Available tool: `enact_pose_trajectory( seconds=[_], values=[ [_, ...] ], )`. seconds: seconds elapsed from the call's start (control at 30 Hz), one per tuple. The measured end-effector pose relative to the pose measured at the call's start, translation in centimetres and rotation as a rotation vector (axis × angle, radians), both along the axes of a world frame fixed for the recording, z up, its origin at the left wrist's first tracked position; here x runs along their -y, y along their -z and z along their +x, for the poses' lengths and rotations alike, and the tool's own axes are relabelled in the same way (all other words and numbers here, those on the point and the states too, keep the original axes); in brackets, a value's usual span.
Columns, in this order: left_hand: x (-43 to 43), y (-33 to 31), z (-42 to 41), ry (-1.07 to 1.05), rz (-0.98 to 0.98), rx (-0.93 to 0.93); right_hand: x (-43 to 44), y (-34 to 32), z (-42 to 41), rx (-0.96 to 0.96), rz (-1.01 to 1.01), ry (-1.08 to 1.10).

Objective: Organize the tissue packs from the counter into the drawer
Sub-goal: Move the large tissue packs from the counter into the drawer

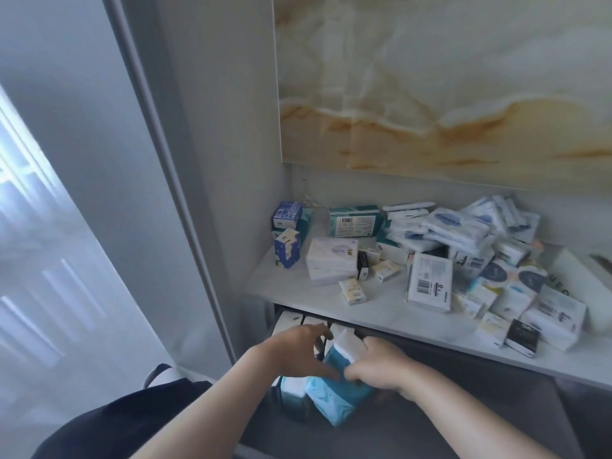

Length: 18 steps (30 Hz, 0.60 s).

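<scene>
**Tissue packs: drawer and worktop stock**

One teal-and-white pack (341, 389), marbled wrap, tilted, at left end of open grey drawer (463, 412). Row of white packs (291, 321), upright, drawer's back left. Heap of loose packs (463, 246), white, blue, teal, unsorted, across the worktop (284, 283).

The pale counter (284, 283) bears loose tissue packs (503, 303). A white barcode pack (429, 282) lies near its middle. Left of it lie small yellowish packs (354, 290), a white stack (331, 261) and, furthest, two blue boxes (286, 248). Behind it to the left is a teal pack (353, 220), and behind it to the right a white-and-blue heap (463, 226). In front of it to the right a black pack (522, 336) sits at the edge. The drawer (463, 409) below holds upright packs (291, 321).
</scene>
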<state>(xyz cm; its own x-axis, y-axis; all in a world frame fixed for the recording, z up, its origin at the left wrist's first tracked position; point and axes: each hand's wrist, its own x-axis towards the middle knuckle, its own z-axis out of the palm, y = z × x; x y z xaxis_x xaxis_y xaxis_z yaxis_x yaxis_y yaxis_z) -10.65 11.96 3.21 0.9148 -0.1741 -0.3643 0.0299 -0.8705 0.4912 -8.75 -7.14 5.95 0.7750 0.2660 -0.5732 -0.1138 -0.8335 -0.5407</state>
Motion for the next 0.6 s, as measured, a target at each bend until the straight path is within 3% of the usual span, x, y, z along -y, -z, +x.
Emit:
enact_pose_trajectory(
  seconds=[0.2, 0.47, 0.6],
  values=[
    [-1.5, 3.8, -0.6, 0.191, 0.423, -0.071, 0.6, 0.8, 0.8, -0.109, -0.137, 0.049],
    [-1.0, 6.6, 0.0, 0.065, 0.329, 0.038, -2.0, 8.9, 0.2, -0.246, 0.071, 0.331],
    [-0.7, 6.9, 0.1, 0.046, 0.272, 0.073, -3.8, 11.3, -0.5, -0.473, 0.236, 0.437]
  ],
)
